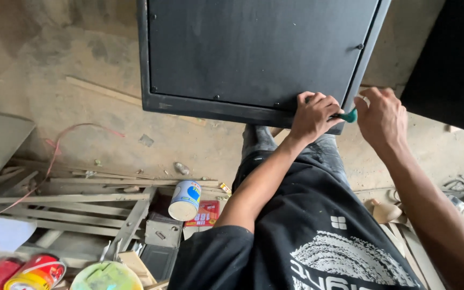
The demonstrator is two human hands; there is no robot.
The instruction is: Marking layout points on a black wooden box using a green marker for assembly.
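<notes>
Both hands work at the matte black cabinet's (253, 51) lower corner: left hand (313, 115) clenched around a green-handled tool (348, 115), right hand (381, 115) pinching its tip.

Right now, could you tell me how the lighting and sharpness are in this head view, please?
Head view: soft, even daylight, no hard shadows or glare; the black cabinet panel reads matte and sharp, screws visible. The left hand and right hand, around a green-handled tool, are slightly soft. The wide lens bends the wooden slats at the edges; the red cans at the bottom corner are blurred.
</notes>
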